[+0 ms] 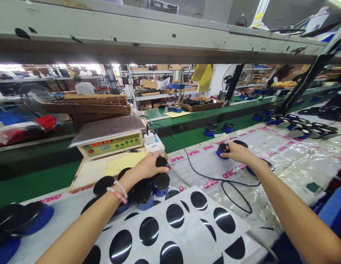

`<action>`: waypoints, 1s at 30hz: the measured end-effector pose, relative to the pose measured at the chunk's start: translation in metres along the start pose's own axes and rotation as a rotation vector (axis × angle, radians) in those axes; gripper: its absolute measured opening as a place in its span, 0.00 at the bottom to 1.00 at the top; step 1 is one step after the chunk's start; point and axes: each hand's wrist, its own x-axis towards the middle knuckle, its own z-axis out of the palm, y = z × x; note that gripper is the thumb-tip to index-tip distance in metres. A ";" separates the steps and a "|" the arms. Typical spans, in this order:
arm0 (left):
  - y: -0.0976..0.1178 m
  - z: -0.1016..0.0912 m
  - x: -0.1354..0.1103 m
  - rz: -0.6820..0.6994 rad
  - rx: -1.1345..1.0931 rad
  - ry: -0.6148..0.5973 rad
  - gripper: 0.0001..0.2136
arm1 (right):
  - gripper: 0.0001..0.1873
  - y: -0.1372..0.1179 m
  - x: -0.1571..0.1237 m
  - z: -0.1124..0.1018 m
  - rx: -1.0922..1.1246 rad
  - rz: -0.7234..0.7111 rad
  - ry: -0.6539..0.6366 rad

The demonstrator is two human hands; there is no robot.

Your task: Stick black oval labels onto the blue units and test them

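Observation:
Reaching forward on the right, my right hand (238, 152) grips a short blue cylinder with a black top (221, 149) between thumb and fingers, low over the plastic-covered table. A black disc (241, 143) shows just behind that hand. My left hand (148, 167), with a pink bead bracelet at the wrist, closes around a black-topped piece (161, 161) amid a cluster of similar cylinders. One cylinder (161, 183) stands right below its thumb. Nearest me lie white sheets bearing glossy black round stickers (149, 231).
A control box with lit buttons (112, 143) sits on a board at the left, beside a white power adapter (152, 141). A black cable (196, 170) loops across the table. More blue cylinders (30, 218) stand at left. A green conveyor (173, 141) runs behind, under an overhead shelf (159, 33).

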 end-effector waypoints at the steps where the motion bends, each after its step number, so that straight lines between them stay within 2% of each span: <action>1: 0.004 0.000 -0.005 0.010 -0.026 0.026 0.25 | 0.15 -0.005 -0.002 -0.003 0.016 -0.022 -0.021; 3: 0.019 0.000 -0.021 0.054 -0.081 0.077 0.22 | 0.13 -0.024 -0.018 -0.009 0.076 -0.092 -0.068; 5: 0.040 -0.001 -0.043 0.124 -0.207 0.090 0.21 | 0.20 -0.056 -0.049 -0.017 0.186 -0.204 -0.123; 7: 0.064 -0.005 -0.067 0.176 -0.417 0.058 0.28 | 0.22 -0.095 -0.088 -0.024 0.324 -0.353 -0.231; 8: 0.074 -0.008 -0.078 0.170 -0.529 0.039 0.34 | 0.21 -0.114 -0.107 -0.027 0.435 -0.466 -0.325; 9: 0.081 -0.012 -0.089 0.133 -0.633 0.013 0.39 | 0.20 -0.132 -0.125 -0.031 0.459 -0.547 -0.347; 10: 0.087 -0.016 -0.100 0.071 -0.722 -0.008 0.40 | 0.18 -0.146 -0.139 -0.034 0.456 -0.643 -0.293; 13: 0.088 -0.029 -0.129 -0.159 -1.005 -0.017 0.33 | 0.15 -0.171 -0.166 -0.039 0.452 -0.849 -0.146; 17: 0.078 -0.036 -0.165 -0.352 -1.626 -0.023 0.26 | 0.17 -0.179 -0.183 -0.033 0.476 -1.043 -0.074; 19: 0.075 -0.036 -0.182 -0.393 -1.791 -0.029 0.25 | 0.15 -0.183 -0.192 -0.026 0.448 -1.155 -0.021; 25: 0.076 -0.029 -0.220 -0.424 -1.691 0.311 0.25 | 0.14 -0.201 -0.218 -0.011 0.423 -1.298 0.026; 30: 0.076 -0.023 -0.223 -0.462 -1.717 0.402 0.24 | 0.12 -0.216 -0.225 -0.007 0.437 -1.383 0.054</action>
